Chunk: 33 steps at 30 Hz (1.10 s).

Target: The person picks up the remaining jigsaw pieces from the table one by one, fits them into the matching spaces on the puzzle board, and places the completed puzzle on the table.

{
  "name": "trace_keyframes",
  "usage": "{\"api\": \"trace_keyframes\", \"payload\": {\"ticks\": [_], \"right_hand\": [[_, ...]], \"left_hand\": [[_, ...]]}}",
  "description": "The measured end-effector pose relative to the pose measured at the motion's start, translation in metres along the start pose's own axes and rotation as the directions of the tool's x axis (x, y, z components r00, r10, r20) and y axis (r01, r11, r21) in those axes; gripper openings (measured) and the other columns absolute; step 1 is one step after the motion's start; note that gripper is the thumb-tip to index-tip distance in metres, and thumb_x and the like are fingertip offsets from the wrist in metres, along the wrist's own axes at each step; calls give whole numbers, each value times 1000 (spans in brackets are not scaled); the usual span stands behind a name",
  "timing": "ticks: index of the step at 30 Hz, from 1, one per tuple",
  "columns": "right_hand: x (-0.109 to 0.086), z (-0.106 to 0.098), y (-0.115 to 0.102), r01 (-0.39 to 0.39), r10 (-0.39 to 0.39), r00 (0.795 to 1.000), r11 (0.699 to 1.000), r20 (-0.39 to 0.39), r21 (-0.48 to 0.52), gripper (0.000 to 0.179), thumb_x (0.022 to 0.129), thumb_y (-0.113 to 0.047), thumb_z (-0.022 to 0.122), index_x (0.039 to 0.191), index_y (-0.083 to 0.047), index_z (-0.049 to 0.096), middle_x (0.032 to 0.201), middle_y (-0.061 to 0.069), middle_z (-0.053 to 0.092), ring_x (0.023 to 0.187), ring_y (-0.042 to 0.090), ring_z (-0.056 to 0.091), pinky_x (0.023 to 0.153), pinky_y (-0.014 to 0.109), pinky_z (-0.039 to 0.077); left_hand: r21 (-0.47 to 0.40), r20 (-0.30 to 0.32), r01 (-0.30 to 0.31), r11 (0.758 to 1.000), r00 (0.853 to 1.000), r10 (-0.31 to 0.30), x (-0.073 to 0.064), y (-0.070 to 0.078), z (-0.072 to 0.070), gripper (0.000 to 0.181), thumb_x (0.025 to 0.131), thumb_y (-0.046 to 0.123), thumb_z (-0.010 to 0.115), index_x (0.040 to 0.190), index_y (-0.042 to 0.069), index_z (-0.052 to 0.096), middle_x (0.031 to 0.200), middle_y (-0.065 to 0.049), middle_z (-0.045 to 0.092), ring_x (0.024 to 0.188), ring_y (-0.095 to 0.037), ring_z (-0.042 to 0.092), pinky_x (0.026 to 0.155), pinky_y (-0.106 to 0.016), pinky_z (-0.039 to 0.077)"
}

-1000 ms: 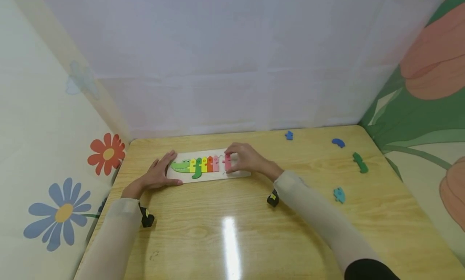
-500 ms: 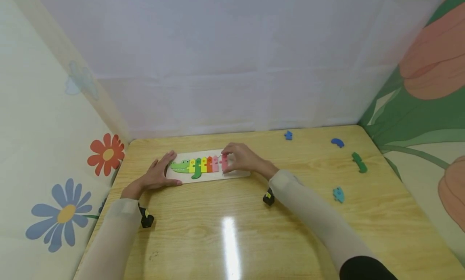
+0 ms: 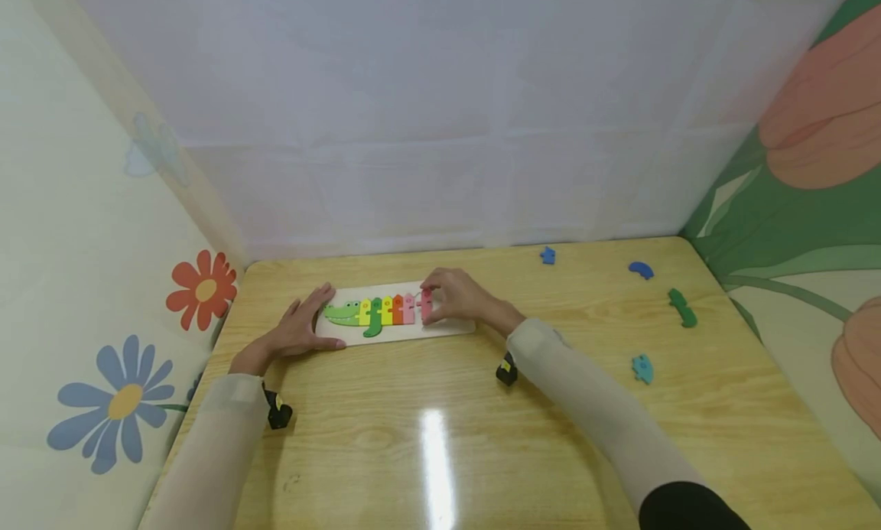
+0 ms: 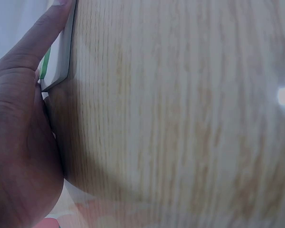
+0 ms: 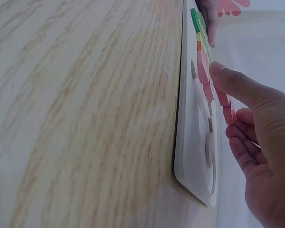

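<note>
A white puzzle board (image 3: 354, 294) lies near the far left of the table, bearing a green crocodile head (image 3: 340, 314) and a row of yellow, green, orange and pink pieces (image 3: 387, 311). At the board's left end my left hand (image 3: 296, 330) rests with thumb and fingers spread along its edges; the left wrist view shows the thumb on the near edge. My right hand (image 3: 464, 297) pinches a deep pink puzzle piece (image 3: 426, 306) between thumb and fingers, just right of the light pink one. In the right wrist view this pink piece (image 5: 226, 111) appears raised above the board's bare recess.
Loose puzzle pieces lie to the right: a blue one (image 3: 547, 255), a dark blue curved one (image 3: 642, 270), a green one (image 3: 682, 307) and a light blue one (image 3: 643, 369). A white wall (image 3: 440, 170) stands behind the table (image 3: 385, 438).
My right hand has shifted slightly left with the deep pink puzzle piece, bringing it nearer the light pink one. The left hand stays in place on the board.
</note>
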State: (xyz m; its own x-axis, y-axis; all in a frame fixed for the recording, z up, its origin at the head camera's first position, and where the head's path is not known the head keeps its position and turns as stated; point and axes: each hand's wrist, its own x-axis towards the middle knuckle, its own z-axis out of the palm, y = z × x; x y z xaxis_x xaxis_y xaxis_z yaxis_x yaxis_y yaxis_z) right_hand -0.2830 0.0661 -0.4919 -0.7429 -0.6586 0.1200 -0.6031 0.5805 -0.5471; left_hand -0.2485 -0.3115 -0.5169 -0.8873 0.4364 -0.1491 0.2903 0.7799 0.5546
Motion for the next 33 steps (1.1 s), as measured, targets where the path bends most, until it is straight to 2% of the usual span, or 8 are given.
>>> {"api": "trace_keyframes", "payload": {"ticks": [20,33], "right_hand": [[9,11,1,-42,43,999,999,17,-29,74,72,-38,99,129,0,72,123,10,74,110,21,68,101,33,55],[11,12,-3,-60,61,998,998,31,-30,69,76,-36,98,129,-1,72,123,10,74,112,23,68,103,36,54]], "left_hand": [[-1,-10,0,1000,1000,0,1,-2,2,119,85,49,86,168,-1,17,176,-26,6,162,-47,0,124,-70,-4],[-25,-33,-32,999,999,31,-1,-2,3,119,84,49,87,166,-4,18,175,-29,7,161,-49,1,123,-71,-6]]}}
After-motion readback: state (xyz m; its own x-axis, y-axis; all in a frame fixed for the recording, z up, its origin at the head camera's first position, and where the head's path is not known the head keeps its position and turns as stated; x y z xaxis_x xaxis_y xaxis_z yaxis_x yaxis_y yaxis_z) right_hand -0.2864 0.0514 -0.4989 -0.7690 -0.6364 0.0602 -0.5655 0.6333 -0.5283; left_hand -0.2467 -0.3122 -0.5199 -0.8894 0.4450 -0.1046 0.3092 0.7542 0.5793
